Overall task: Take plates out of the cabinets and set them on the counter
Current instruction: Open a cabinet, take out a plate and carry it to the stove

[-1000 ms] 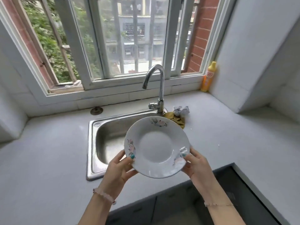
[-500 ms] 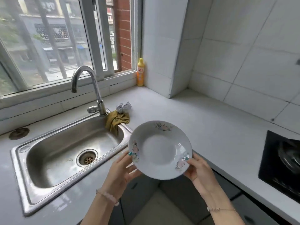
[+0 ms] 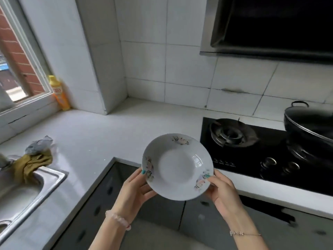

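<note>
The left hand (image 3: 134,193) and right hand (image 3: 222,192) are still pinching the plate (image 3: 177,166) by opposite rims, thumbs on top, carrying it away from the sink (image 3: 27,188) to hover unset over the counter's (image 3: 100,134) front edge beside the hob (image 3: 252,159), so setting down is likely nearing.

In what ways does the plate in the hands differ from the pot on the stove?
The plate is white with flower prints; the pot is black. The left hand and right hand hold the plate in the air; the pot sits on the stove. Both are round.
</note>
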`<state>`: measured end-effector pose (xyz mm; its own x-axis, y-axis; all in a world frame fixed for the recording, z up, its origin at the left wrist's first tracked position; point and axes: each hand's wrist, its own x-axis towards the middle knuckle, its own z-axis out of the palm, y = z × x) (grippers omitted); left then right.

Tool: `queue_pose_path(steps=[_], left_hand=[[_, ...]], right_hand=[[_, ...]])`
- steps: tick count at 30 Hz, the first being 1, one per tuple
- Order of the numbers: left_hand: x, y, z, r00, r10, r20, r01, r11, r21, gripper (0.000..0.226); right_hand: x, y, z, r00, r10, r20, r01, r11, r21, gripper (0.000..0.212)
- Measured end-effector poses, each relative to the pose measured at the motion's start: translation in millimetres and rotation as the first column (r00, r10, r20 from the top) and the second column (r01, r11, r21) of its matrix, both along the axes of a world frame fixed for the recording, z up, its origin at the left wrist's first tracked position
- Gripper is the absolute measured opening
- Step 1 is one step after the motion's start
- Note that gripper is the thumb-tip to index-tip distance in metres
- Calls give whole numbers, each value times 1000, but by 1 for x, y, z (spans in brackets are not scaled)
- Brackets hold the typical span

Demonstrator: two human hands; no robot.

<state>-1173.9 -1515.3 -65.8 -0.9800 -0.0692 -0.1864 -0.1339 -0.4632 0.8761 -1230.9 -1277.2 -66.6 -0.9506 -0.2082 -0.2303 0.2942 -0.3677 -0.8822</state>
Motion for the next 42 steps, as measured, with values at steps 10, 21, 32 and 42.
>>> queue_pose_path(steps=[10,21,32,42], left_hand=[[-49,203,-22,950,-305,61,304,952,25,28],[-47,411,-31,687,-700,194,712,702,6,23],[-35,608,-39,363,-892,269,923,383,25,24],[-73,774,-31,255,-939,231,957,280,82,29]], right_hand=[[40,205,-8,940,-342,11,341,939,38,35],[157,359,-17,632,-773,56,767,635,98,31],[231,476,-29,276,-957,88,952,284,109,36],[203,614,-13,126,-991,36,984,129,119,38]])
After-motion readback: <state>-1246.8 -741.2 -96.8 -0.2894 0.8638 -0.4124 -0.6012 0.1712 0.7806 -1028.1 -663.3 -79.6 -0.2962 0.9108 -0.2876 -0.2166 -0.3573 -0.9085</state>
